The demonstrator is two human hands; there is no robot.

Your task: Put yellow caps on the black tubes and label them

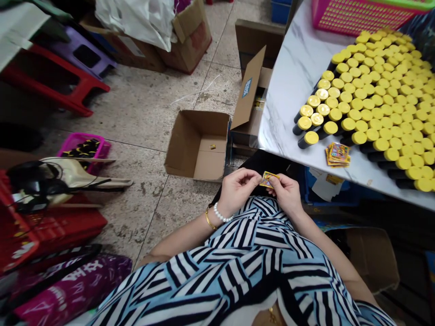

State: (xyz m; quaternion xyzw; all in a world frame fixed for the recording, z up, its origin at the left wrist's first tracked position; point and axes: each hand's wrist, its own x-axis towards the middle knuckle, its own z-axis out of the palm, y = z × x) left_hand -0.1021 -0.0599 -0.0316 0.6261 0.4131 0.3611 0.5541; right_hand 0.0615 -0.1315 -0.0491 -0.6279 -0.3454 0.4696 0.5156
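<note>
My left hand (238, 190) and my right hand (285, 192) pinch a small yellow printed card (269, 179) between their fingertips, held above my lap. Up to the right, on a white marble table (288, 77), stand many dark bottles with yellow caps (374, 104) packed closely together. A small stack of similar printed cards (338, 155) lies on the marble next to the bottles, just beyond my right hand. Neither hand touches the table or the bottles.
An open cardboard box (197, 145) sits on the tiled floor with a small yellow item (212, 146) inside. Another open carton (248, 95) stands against the table. A pink basket (360, 13) is at the table's far edge. Red and purple stools, bags and boxes crowd the left.
</note>
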